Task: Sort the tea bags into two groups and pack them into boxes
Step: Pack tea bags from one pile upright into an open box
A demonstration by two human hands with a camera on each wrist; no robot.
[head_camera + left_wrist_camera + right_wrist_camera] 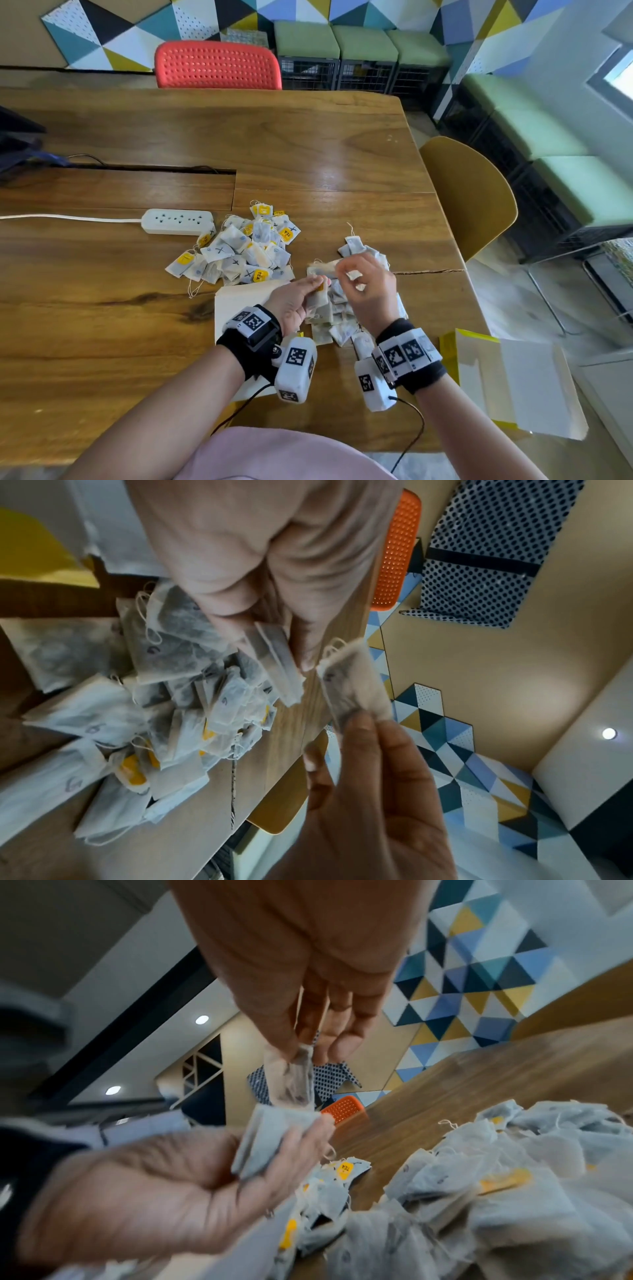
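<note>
In the head view my left hand (pixel 317 284) and right hand (pixel 346 270) meet above a pile of grey tea bags (pixel 337 308) near the table's right side. The left hand (pixel 270 642) grips a small stack of tea bags (pixel 277 666) between thumb and fingers. Close beside it, the right hand (pixel 304 1047) pinches a single tea bag (pixel 291 1080) by its top edge. A second pile of tea bags (pixel 246 246), many with yellow tags, lies to the left. An open cream box (pixel 236 301) sits under my left wrist; a yellow and white box (pixel 513 380) lies at the right.
The wooden table (pixel 308 144) carries a white power strip (pixel 178 222) with its cord running left, just behind the tagged pile. A red chair (pixel 217 65) stands at the far edge and a yellow chair (pixel 469 198) at the right edge.
</note>
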